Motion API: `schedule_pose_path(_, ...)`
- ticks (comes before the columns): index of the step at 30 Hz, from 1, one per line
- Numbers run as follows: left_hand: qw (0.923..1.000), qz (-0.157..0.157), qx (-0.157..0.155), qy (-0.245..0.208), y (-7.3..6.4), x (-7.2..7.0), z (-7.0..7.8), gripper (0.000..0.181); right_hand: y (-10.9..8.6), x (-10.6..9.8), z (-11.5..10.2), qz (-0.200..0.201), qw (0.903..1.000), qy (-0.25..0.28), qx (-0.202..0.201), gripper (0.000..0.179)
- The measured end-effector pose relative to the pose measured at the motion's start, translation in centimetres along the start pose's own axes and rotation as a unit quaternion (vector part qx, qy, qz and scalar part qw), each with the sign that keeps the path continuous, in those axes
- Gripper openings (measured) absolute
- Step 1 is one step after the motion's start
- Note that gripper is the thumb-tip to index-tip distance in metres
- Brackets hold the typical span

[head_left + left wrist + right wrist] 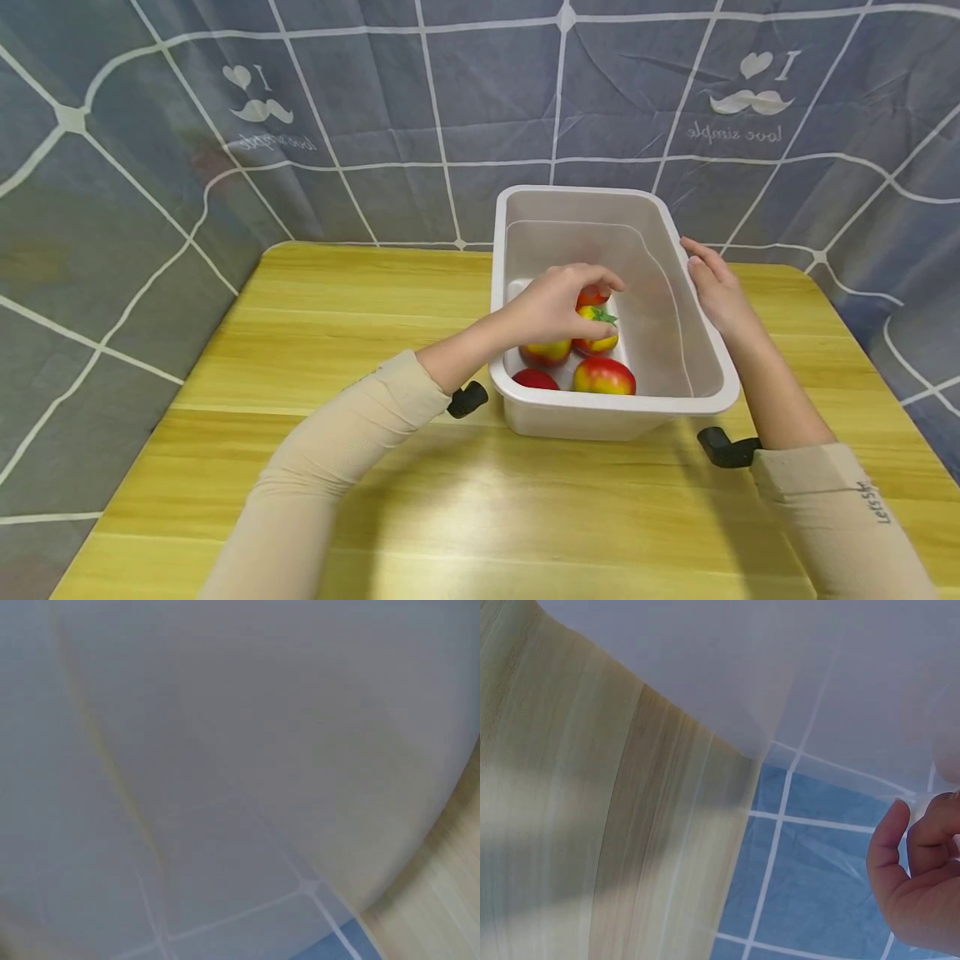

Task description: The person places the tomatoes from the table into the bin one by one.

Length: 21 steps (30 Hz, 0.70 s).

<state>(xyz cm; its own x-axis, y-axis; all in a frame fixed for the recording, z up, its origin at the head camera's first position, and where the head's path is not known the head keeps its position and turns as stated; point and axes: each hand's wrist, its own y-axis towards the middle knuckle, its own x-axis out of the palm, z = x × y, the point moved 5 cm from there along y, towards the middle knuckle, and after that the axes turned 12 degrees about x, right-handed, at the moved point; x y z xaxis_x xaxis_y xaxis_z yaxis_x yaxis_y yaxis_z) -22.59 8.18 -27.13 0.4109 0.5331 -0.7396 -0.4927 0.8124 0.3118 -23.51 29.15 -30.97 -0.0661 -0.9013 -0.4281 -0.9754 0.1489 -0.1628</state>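
Observation:
A pale grey plastic bin [615,425] stands on the wooden table. My left hand [558,304] reaches over its left rim, thumb and fingers apart and bent above a red-and-yellow fruit with a green leafy top [592,343]. Just behind that one a red fruit [592,297] shows, partly hidden by the fingers. Near the front wall lie a red-and-yellow fruit [603,377] and a red fruit [535,379]; a yellowish fruit [546,353] sits under the left wrist. Along the bin's right rim rests my right hand [720,296], fingertips at the outer wall [705,667].
The wooden tabletop [337,333] extends on both sides of the bin and in front. Close behind the bin hangs a grey-blue checked curtain [495,100]. Black camera mounts [726,448] stick out at both wrists.

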Motion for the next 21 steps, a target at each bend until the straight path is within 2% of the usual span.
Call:
schedule_pose_path(6, 0.9996, 0.017, -0.007, -0.022, -0.3, -0.3, -0.2, 0.047, -0.1, 0.1, 0.0, -0.004, 0.9998, 0.015, 0.01, 0.051)
schedule_pose_path(14, 0.9968, 0.058, -0.012, -0.054, -1.0, -1.4, -0.6, 0.047, 0.1, 0.4, 0.1, -0.011, 0.9997, 0.023, 0.005, 0.05)
schedule_pose_path(17, 0.9947, 0.081, -0.02, -0.06, -1.8, -2.7, -1.1, 0.048, 0.3, 0.3, 0.3, -0.029, 0.9988, 0.039, 0.008, 0.051)
schedule_pose_path(21, 0.9907, 0.115, -0.05, -0.052, -4.0, -5.5, -2.2, 0.051, 0.3, 0.0, 1.0, -0.094, 0.9909, 0.094, 0.022, 0.055)
